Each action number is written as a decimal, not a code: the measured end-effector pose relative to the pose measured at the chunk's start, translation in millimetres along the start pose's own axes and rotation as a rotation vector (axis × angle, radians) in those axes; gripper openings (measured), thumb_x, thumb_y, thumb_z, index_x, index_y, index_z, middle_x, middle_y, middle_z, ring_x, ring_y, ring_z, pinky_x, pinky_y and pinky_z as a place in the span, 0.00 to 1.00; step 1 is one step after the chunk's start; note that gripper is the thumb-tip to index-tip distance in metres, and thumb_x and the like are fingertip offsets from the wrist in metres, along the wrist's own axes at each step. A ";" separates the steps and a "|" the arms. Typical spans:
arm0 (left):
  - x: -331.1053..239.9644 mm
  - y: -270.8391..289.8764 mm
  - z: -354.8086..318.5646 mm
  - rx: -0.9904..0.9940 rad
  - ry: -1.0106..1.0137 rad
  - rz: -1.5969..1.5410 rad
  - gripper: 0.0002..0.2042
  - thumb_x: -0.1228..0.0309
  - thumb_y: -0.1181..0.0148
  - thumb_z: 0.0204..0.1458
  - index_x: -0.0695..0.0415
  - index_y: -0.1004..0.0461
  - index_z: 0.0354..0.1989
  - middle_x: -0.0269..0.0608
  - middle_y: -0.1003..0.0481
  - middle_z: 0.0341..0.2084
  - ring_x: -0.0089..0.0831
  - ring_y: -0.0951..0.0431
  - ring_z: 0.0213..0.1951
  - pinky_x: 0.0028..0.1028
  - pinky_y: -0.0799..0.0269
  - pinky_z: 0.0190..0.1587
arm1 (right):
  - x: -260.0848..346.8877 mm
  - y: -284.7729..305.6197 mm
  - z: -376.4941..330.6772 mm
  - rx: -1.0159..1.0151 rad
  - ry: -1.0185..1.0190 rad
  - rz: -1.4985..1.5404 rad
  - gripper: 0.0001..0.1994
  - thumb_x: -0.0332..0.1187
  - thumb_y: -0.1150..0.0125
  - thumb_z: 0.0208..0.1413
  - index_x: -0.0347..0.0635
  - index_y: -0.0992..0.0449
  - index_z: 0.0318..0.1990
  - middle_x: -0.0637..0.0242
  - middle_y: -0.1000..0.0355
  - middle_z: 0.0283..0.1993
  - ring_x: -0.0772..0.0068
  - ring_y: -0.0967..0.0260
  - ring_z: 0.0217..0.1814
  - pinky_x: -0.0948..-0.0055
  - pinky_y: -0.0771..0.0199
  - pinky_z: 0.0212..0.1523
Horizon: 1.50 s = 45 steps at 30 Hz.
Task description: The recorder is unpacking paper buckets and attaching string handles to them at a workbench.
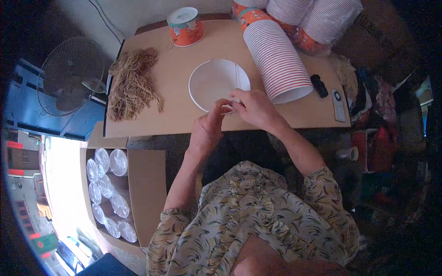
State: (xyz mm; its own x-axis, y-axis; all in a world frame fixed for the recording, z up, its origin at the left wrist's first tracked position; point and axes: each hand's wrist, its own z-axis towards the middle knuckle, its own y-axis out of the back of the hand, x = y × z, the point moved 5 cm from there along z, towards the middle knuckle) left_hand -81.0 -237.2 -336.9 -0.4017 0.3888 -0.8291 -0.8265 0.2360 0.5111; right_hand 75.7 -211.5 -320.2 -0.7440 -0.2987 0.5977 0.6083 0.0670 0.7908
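Observation:
A large white paper tub [209,85] rests on the cardboard-topped table, its round mouth tilted toward me. My left hand [209,126] is closed at the near rim, thumb and fingers pinching there. Right beside it, my right hand [255,108] is closed too, with its fingertips pinched over the near right rim. A thin pale cord [236,76] runs from the tub's far rim down to the right fingertips. What lies between the fingertips is partly hidden.
A heap of brown twine [133,87] lies left. An orange tub [186,30] stands behind; a long stack of white tubs [278,60] lies right, near a black object [319,86] and a grey device [338,105]. An open carton [147,193] holds wrapped stacks. A fan [71,76] stands left.

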 end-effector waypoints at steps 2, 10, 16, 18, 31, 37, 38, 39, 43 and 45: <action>11.6 -1.9 -1.9 -0.015 0.016 -0.001 0.25 0.87 0.48 0.53 0.50 0.37 0.58 0.46 0.19 0.40 0.46 0.18 0.43 0.39 0.21 0.40 | 17.3 15.3 -8.6 -0.076 -0.060 -0.147 0.11 0.31 0.39 0.56 0.39 0.23 0.45 0.52 0.23 0.34 0.47 0.24 0.37 0.55 0.24 0.38; 7.4 -4.0 1.0 -0.112 0.151 -0.258 0.22 0.85 0.49 0.57 0.52 0.36 0.60 0.47 0.18 0.39 0.41 0.16 0.38 0.35 0.21 0.35 | -10.3 -11.9 -51.6 -0.417 -0.067 0.293 0.07 0.30 0.30 0.53 0.36 0.20 0.35 0.66 0.23 0.33 0.83 0.30 0.26 0.78 0.31 0.27; -4.5 -5.8 1.5 -0.091 0.192 -0.149 0.20 0.84 0.48 0.58 0.53 0.34 0.58 0.45 0.18 0.39 0.33 0.17 0.27 0.31 0.22 0.28 | -33.0 -56.0 -40.7 -0.357 -0.201 0.659 0.07 0.30 0.32 0.56 0.34 0.20 0.35 0.73 0.27 0.25 0.86 0.33 0.26 0.80 0.34 0.26; -0.2 -7.9 3.0 -0.123 0.117 -0.103 0.20 0.84 0.48 0.57 0.54 0.33 0.57 0.44 0.18 0.38 0.31 0.18 0.25 0.29 0.23 0.27 | -39.0 -63.0 -40.5 -0.322 -0.265 0.693 0.09 0.32 0.32 0.55 0.35 0.19 0.37 0.69 0.25 0.26 0.84 0.31 0.28 0.78 0.31 0.28; -7.0 7.4 18.1 -0.082 0.029 0.207 0.12 0.60 0.34 0.54 0.57 0.19 0.34 0.50 0.20 0.29 0.35 0.20 0.22 0.34 0.26 0.28 | -8.0 -28.1 -53.5 -0.310 0.213 0.301 0.06 0.29 0.36 0.55 0.39 0.20 0.39 0.58 0.22 0.36 0.55 0.22 0.36 0.65 0.23 0.36; 12.9 -0.5 22.3 0.214 0.256 -0.128 0.11 0.64 0.36 0.56 0.60 0.19 0.38 0.47 0.19 0.29 0.31 0.19 0.22 0.33 0.24 0.28 | -9.6 -20.3 -55.9 -0.358 0.149 0.346 0.05 0.28 0.34 0.52 0.40 0.20 0.36 0.58 0.23 0.33 0.57 0.22 0.35 0.64 0.23 0.34; 11.0 -0.6 23.0 0.215 0.255 -0.129 0.11 0.64 0.36 0.56 0.60 0.19 0.38 0.47 0.19 0.29 0.31 0.19 0.22 0.33 0.24 0.28 | -11.0 -20.0 -55.8 -0.358 0.148 0.345 0.05 0.28 0.34 0.52 0.40 0.20 0.36 0.58 0.23 0.33 0.57 0.22 0.35 0.64 0.23 0.34; 8.9 0.0 24.3 0.215 0.284 -0.176 0.10 0.66 0.37 0.56 0.61 0.19 0.38 0.46 0.19 0.28 0.29 0.19 0.23 0.31 0.25 0.26 | -12.7 -19.7 -54.9 -0.353 0.153 0.350 0.05 0.28 0.35 0.52 0.39 0.20 0.36 0.58 0.22 0.33 0.57 0.22 0.35 0.65 0.23 0.34; -1.0 2.1 26.5 0.235 0.400 -0.268 0.08 0.71 0.40 0.58 0.63 0.21 0.39 0.43 0.19 0.28 0.25 0.19 0.23 0.21 0.27 0.21 | -16.4 -18.2 -54.9 -0.301 0.125 0.425 0.06 0.28 0.37 0.54 0.38 0.19 0.38 0.58 0.22 0.33 0.61 0.21 0.33 0.67 0.24 0.33; 5.7 -0.3 25.1 0.217 0.387 -0.296 0.07 0.72 0.41 0.59 0.63 0.23 0.41 0.43 0.20 0.29 0.24 0.19 0.23 0.20 0.28 0.20 | -18.4 -18.2 -53.7 -0.280 0.141 0.479 0.07 0.27 0.38 0.54 0.38 0.19 0.39 0.58 0.21 0.33 0.63 0.22 0.32 0.67 0.24 0.32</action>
State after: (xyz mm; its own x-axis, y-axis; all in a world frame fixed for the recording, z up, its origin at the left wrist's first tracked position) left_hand -73.1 -212.7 -336.2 -0.3134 -0.0699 -0.9470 -0.8423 0.4810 0.2432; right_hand 93.1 -258.3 -352.8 -0.3346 -0.4225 0.8423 0.9330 -0.0228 0.3592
